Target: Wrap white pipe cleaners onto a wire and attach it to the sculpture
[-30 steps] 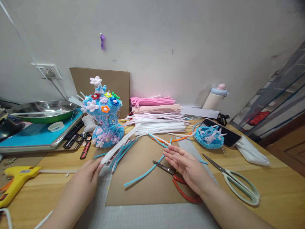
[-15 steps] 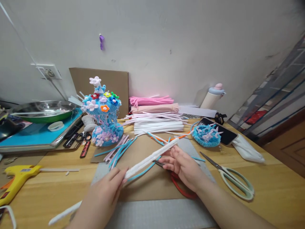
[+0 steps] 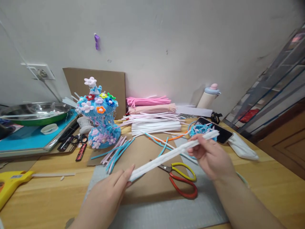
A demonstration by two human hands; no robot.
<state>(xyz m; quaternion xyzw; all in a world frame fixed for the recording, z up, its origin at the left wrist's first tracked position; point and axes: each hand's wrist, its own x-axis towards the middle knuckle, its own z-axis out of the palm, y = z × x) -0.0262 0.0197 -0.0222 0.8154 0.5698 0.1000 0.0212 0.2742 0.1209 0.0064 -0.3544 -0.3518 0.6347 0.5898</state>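
A white fuzzy strip of pipe cleaners [image 3: 162, 159] stretches slantwise between my two hands, over the cardboard. My left hand [image 3: 107, 194] pinches its lower near end. Higher up at the right, my right hand [image 3: 211, 156] grips the strip close to its far end, with a short tip sticking out past the fingers. Under the strip lie scissors with one yellow and one red handle [image 3: 183, 187], their blades partly covered by it. Behind my right hand sits a blue fuzzy piece with pale points [image 3: 201, 128], partly hidden. Loose blue pipe cleaners [image 3: 119, 156] lie beyond my left hand.
A blue flower-covered pipe-cleaner ornament [image 3: 98, 111] stands at the left back. Bundles of pink [image 3: 149, 101] and white pipe cleaners [image 3: 156, 127] lie by the wall. A yellow glue gun [image 3: 14, 183] is at far left, a phone [image 3: 225, 135] and a bottle [image 3: 207, 98] at right.
My right hand has moved right and up and closed around the strip's far end. The strip now lies flatter and extends farther right. The red-and-yellow scissors have come into clear view.
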